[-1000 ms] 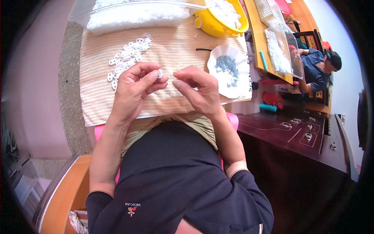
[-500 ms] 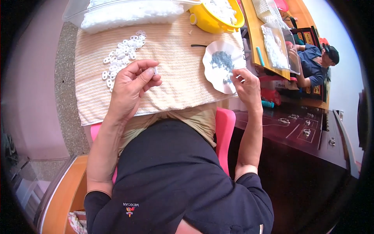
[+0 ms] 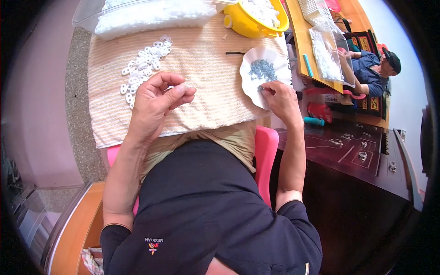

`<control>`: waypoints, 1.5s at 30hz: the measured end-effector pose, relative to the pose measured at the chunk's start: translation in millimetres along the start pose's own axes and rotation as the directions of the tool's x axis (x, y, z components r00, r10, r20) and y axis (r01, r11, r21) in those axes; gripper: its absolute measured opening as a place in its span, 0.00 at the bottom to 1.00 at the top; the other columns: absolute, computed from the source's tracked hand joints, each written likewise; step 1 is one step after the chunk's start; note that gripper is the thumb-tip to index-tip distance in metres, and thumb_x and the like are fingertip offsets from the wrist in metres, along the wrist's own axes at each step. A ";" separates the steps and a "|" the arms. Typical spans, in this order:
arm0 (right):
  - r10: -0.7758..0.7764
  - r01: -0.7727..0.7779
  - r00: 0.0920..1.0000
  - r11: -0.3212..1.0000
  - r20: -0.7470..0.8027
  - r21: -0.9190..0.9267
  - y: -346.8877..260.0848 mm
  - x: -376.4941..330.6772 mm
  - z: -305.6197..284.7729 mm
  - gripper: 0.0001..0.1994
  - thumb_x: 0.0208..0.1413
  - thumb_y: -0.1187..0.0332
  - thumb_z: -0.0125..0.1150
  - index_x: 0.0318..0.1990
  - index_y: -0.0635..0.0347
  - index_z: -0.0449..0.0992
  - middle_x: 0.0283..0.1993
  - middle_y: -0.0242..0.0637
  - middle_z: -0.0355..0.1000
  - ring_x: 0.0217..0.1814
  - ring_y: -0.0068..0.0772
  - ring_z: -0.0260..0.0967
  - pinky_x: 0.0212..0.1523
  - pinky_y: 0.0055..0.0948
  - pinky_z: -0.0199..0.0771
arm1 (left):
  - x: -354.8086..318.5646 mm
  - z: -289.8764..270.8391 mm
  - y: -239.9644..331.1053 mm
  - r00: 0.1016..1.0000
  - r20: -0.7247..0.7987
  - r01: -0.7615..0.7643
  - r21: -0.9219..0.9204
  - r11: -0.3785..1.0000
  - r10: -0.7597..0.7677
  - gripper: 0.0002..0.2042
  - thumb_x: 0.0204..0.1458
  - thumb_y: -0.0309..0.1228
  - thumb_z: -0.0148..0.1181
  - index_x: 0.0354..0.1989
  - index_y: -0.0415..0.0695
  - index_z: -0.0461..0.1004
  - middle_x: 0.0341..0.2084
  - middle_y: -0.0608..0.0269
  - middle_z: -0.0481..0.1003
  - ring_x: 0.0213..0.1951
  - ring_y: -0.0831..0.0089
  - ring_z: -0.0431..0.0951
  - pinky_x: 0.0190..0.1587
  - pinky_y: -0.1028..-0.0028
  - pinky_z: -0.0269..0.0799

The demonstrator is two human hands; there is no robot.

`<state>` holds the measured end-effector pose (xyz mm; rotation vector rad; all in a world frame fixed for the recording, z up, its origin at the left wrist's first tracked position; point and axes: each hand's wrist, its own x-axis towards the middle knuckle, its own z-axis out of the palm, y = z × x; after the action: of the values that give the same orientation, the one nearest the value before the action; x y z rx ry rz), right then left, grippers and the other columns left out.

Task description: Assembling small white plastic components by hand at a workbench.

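My left hand is raised over the striped towel, thumb and fingertips closed on a small white plastic piece, mostly covered by the fingers. To its left lies a loose pile of small white oval plastic parts with holes. My right hand reaches into a white scalloped dish, fingers pinched together low over its contents. Many tiny grey metal pieces lie in that dish, too small to name. Whether the right fingertips hold one is hidden.
A clear bin of white parts stands at the back left, a yellow tub of white pieces beside it. A thin black stick lies left of the dish. At the right, another person sits by a clear container.
My right hand has moved left and further into the dish, its fingers lowering to the grey pieces. The left hand has turned slightly, still pinching the white piece.
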<state>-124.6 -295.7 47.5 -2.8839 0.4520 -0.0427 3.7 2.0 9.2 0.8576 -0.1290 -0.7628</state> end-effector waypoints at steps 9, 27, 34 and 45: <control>-0.048 0.047 0.999 0.996 0.002 0.074 -1.2 1.7 0.8 0.06 0.47 0.75 0.61 0.34 0.63 0.79 0.32 0.43 0.75 0.36 0.46 0.73 0.38 0.35 0.71 | -0.4 -0.1 0.0 0.999 -0.004 -0.050 0.104 0.993 0.050 0.06 0.53 0.24 0.62 0.37 0.38 0.74 0.29 0.64 0.75 0.32 0.79 0.76 0.41 0.78 0.76; -0.075 0.075 0.997 0.995 -0.009 0.059 -0.7 -1.6 5.7 0.07 0.50 0.76 0.57 0.37 0.62 0.76 0.36 0.44 0.73 0.38 0.47 0.72 0.40 0.37 0.71 | -4.8 3.5 0.4 1.000 -0.001 0.021 0.046 0.999 -0.021 0.11 0.55 0.22 0.58 0.47 0.37 0.73 0.34 0.61 0.75 0.37 0.74 0.79 0.44 0.73 0.79; -0.049 0.068 0.992 0.985 -0.120 0.160 3.1 -2.5 9.1 0.07 0.49 0.78 0.59 0.37 0.64 0.77 0.35 0.43 0.75 0.34 0.40 0.74 0.37 0.32 0.73 | -3.0 1.1 -4.1 0.999 0.049 0.020 0.036 0.999 -0.022 0.09 0.57 0.24 0.57 0.46 0.38 0.73 0.33 0.62 0.75 0.36 0.76 0.77 0.43 0.75 0.77; -0.022 0.082 0.984 0.937 -0.177 0.340 7.5 -4.3 11.6 0.07 0.49 0.79 0.60 0.37 0.66 0.77 0.33 0.41 0.76 0.30 0.29 0.74 0.33 0.26 0.72 | -5.0 3.4 -3.2 0.997 0.065 0.028 0.084 0.996 -0.034 0.10 0.56 0.24 0.57 0.46 0.37 0.72 0.32 0.63 0.75 0.36 0.77 0.77 0.43 0.77 0.76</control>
<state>-130.2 -298.8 34.5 -2.5519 0.3553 -0.3464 -3.1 1.8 10.1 0.9148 -0.2075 -0.8196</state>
